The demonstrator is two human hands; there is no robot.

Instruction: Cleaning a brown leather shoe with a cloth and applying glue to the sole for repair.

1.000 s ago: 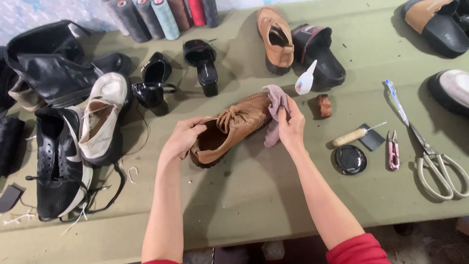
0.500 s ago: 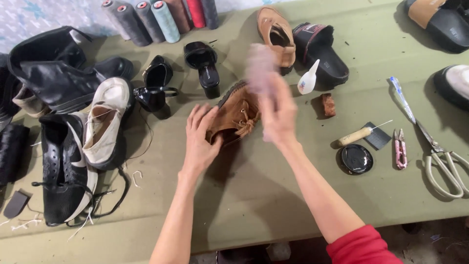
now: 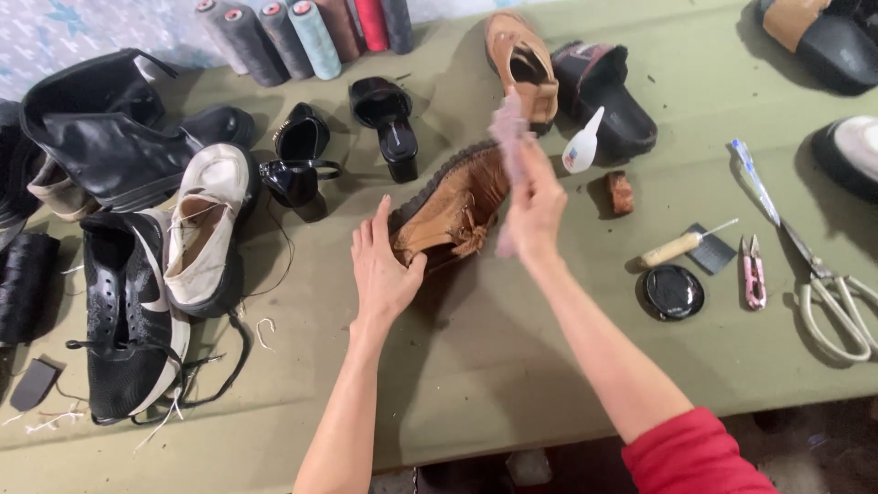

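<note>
A tan leather lace-up shoe with a dark lugged sole (image 3: 450, 209) sits tipped on its side at the middle of the olive-green table (image 3: 476, 366). The left hand (image 3: 382, 272), at the shoe's 7 o'clock, steadies its heel end, fingers stretched wide with the thumb pressed on the leather. The right hand (image 3: 535, 206), at its 3 o'clock, pinches a blurred pinkish cloth (image 3: 508, 128) against the upper. A small white glue bottle (image 3: 583, 143) stands at 1 o'clock, a round black tin lid (image 3: 673, 292) at 4 o'clock.
</note>
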